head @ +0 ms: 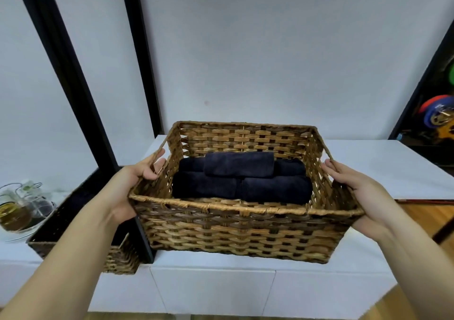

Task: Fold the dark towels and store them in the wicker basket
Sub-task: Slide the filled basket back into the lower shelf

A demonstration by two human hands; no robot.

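Note:
A brown wicker basket [235,231] sits on a white shelf top in the middle of the view. Inside lie several rolled dark navy towels [240,179], one resting on top of the others toward the back. My left hand [137,179] grips the thin loop handle on the basket's left side, fingers curled round it. My right hand [356,187] holds the right side at its handle, thumb over the rim and fingers around the outside wall.
A second, darker wicker basket [73,233] stands lower left beside a black upright post [81,103]. Glass cups on a glass tray [19,211] sit at far left. White wall behind; coloured spools [437,115] at right; wooden floor below right.

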